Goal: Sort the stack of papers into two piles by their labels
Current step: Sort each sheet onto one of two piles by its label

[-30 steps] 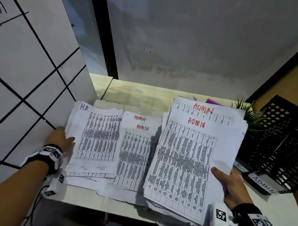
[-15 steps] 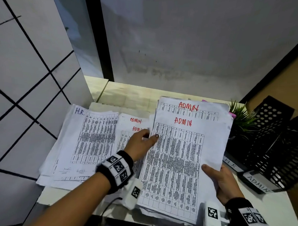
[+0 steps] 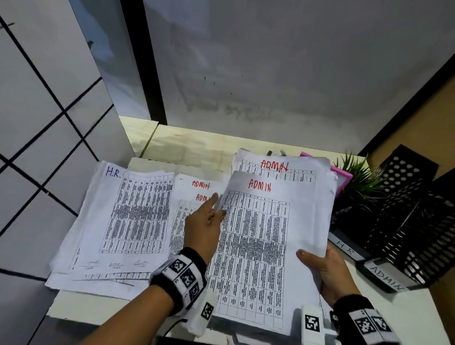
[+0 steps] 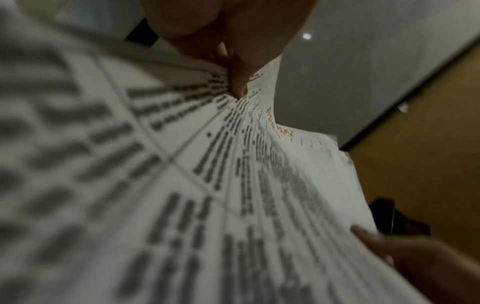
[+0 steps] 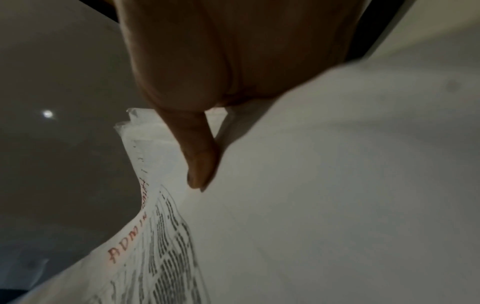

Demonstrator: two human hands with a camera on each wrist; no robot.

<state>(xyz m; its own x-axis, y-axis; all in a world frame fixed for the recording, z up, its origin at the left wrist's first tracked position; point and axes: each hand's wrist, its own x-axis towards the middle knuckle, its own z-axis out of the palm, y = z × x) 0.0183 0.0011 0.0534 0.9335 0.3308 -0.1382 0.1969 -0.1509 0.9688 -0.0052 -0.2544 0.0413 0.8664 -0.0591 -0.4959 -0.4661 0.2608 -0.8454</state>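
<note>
My right hand (image 3: 317, 262) grips the right edge of a stack of printed papers (image 3: 260, 241), thumb on top; the top sheet (image 5: 166, 242) is marked ADMIN in red. My left hand (image 3: 219, 206) pinches that top sheet's upper left edge, which curls up a little; the left wrist view shows its fingertips (image 4: 235, 86) closed on the edge. On the table lie an H.R. pile (image 3: 133, 217) at the left and an ADMIN pile (image 3: 194, 194) in the middle, partly hidden by my left hand.
Black mesh trays (image 3: 414, 222) with labels H R and ADMIN stand at the right. A small green plant (image 3: 359, 178) and a pink object (image 3: 341, 174) sit behind the stack. A tiled wall (image 3: 40, 138) closes the left side; the table's front edge (image 3: 110, 318) is near me.
My left hand left the H.R. pile's left edge, crossed to the right and took the top ADMIN sheet's left edge. The right hand kept holding the stack.
</note>
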